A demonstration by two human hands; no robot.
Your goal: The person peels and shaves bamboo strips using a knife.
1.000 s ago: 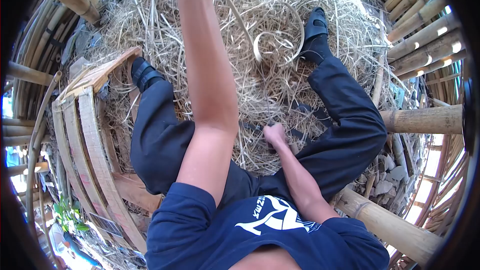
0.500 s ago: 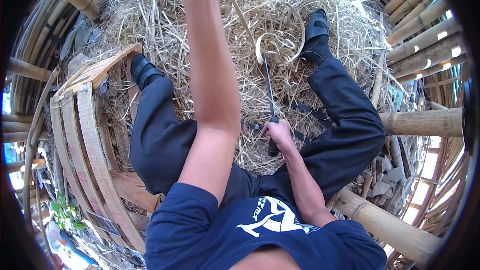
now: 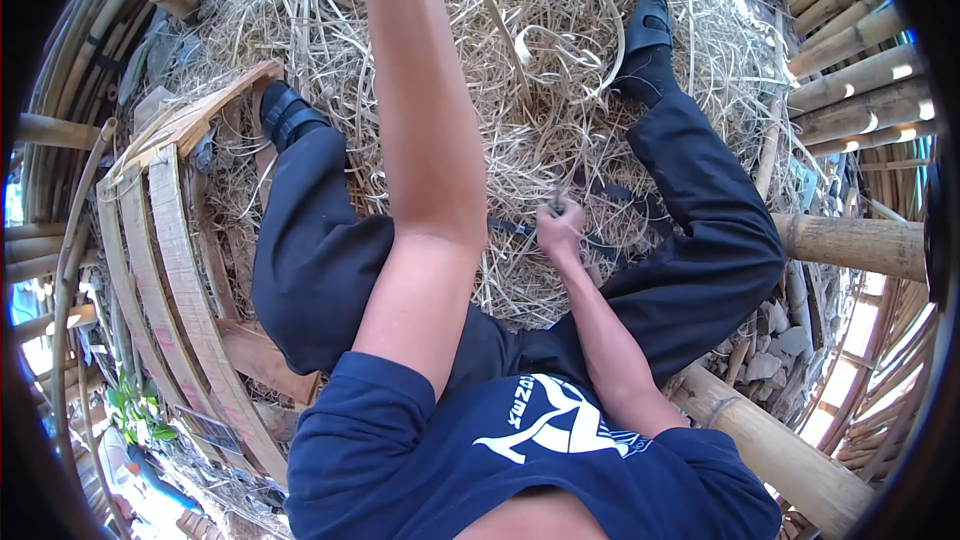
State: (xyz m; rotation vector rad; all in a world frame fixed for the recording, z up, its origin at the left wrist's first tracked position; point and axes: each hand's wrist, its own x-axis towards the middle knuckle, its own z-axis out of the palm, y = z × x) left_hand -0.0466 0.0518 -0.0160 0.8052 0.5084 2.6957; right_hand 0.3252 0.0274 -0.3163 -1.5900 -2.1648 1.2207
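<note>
My left arm reaches straight out past the top edge, so my left hand is out of view. A long, thin bamboo strip point(image 3: 488, 2) slants down from the top edge beside that forearm, its lower part among pale curled shavings point(image 3: 590, 60). Between my knees, my right hand point(image 3: 560, 228) is closed around a knife point(image 3: 558, 202). Its handle is mostly hidden in my fist, and the blade looks foreshortened and blurred. Dark straps point(image 3: 630, 202) lie on the shavings just beyond this hand.
Shavings cover the ground between my legs and feet. A wooden slatted crate point(image 3: 185, 260) stands at my left. Thick bamboo poles point(image 3: 850, 243) run along my right side, with broken stones point(image 3: 770, 355) near them. Bamboo walls point(image 3: 850, 60) close in both sides.
My right hand has moved a little away from my body, and the knife blade has swung from pointing along the strip to foreshortened. My left hand has slipped out past the top edge.
</note>
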